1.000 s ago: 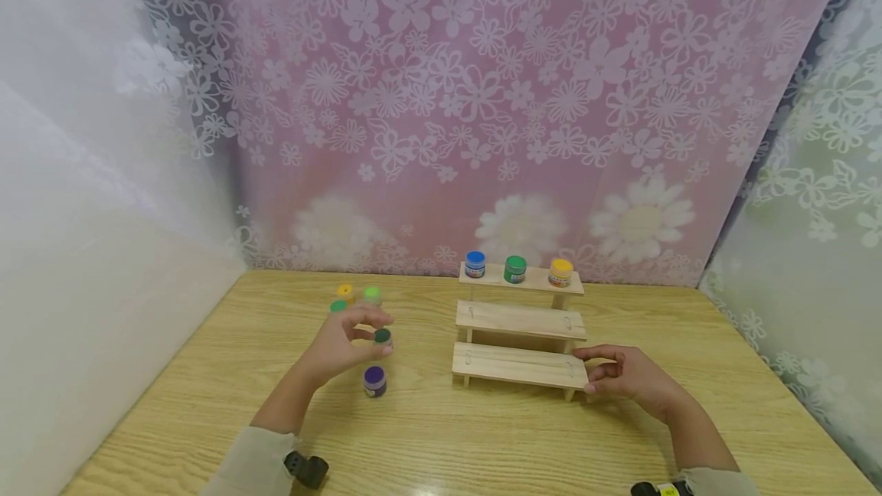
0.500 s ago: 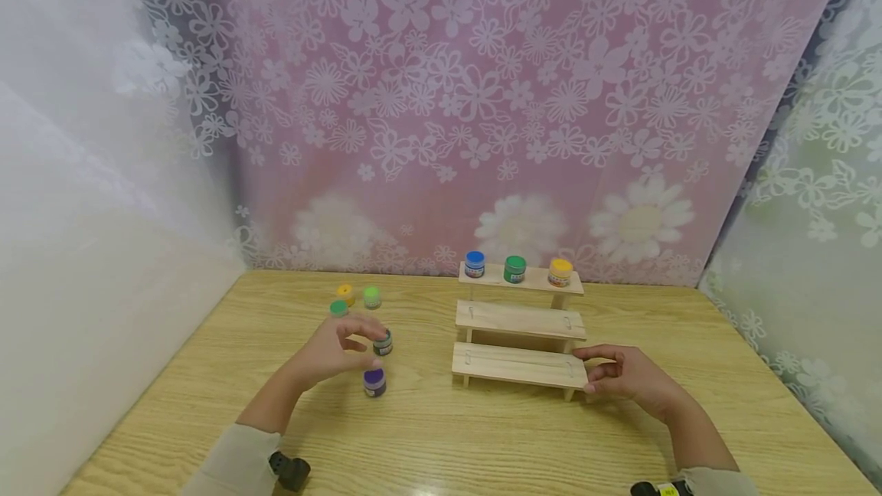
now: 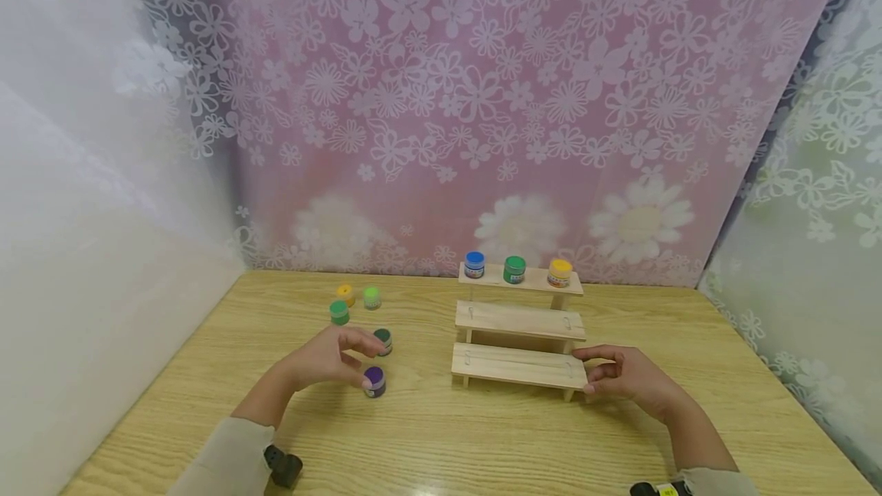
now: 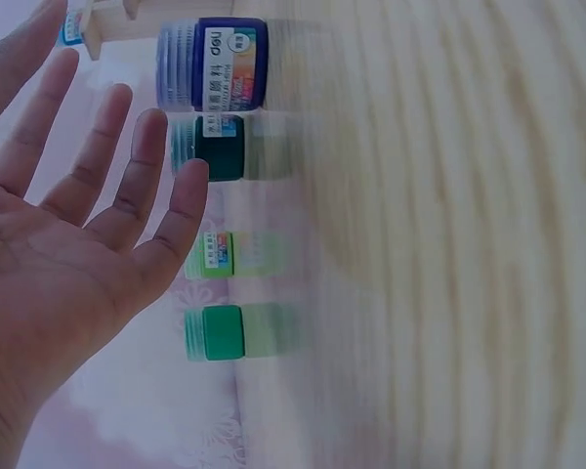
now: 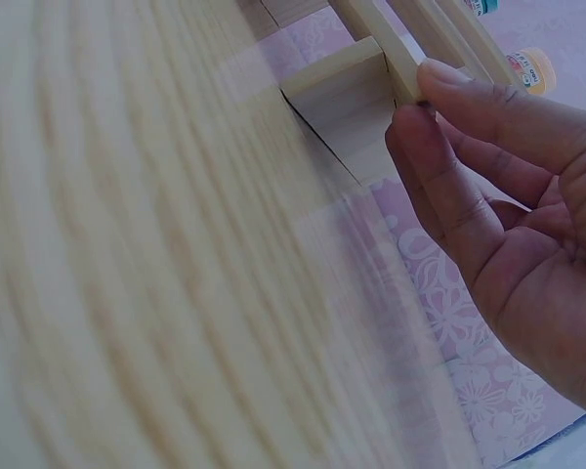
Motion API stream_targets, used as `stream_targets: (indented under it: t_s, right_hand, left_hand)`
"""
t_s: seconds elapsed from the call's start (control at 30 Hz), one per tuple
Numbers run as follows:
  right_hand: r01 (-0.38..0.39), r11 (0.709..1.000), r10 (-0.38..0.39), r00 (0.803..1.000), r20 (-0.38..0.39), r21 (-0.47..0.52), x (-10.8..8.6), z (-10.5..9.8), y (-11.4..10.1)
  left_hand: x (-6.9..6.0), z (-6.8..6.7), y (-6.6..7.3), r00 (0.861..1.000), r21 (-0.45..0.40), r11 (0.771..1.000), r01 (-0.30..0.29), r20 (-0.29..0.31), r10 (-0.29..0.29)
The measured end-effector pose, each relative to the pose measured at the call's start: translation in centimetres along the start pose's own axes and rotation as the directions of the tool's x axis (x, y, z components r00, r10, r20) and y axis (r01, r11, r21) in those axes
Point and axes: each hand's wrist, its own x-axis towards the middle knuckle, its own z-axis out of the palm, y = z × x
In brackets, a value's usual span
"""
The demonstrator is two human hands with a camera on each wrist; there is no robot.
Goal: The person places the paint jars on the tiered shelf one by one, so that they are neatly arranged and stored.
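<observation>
Reading "deli": purple jar (image 4: pixel 231 64) near left hand (image 3: pixel 326 359)

Purple jar (image 3: pixel 377 382) lidded, upright at my left, nearer me than the upright dark green jar (image 3: pixel 383 340). Stand (image 3: pixel 520 320) right of both: pale wood, three tiers.

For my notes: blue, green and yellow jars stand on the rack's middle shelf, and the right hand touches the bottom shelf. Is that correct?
Wrong shelf: the head view shows the blue jar, green jar and yellow jar on the top shelf. The rest holds.
</observation>
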Motion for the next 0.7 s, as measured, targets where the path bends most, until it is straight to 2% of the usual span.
stream_targets:
  t_s: [0.17, 0.4, 0.7]
  right_hand:
    - [-0.003, 1.0, 0.003, 1.0, 0.0, 0.011, 0.0, 0.0, -0.1]
    - [-0.014, 1.0, 0.014, 1.0, -0.001, 0.015, 0.1, 0.0, 0.1]
    - [0.0, 1.0, 0.0, 1.0, 0.009, 0.022, 0.0, -0.2, 0.1]
  left_hand:
    - [0.0, -0.2, -0.7, 0.999, 0.009, 0.999, 0.044, 0.015, -0.044]
    - [0.0, -0.5, -1.1, 0.995, 0.023, 0.998, 0.059, 0.077, -0.061]
    - [0.3, -0.6, -1.4, 0.988, 0.058, 0.993, 0.105, 0.11, -0.111]
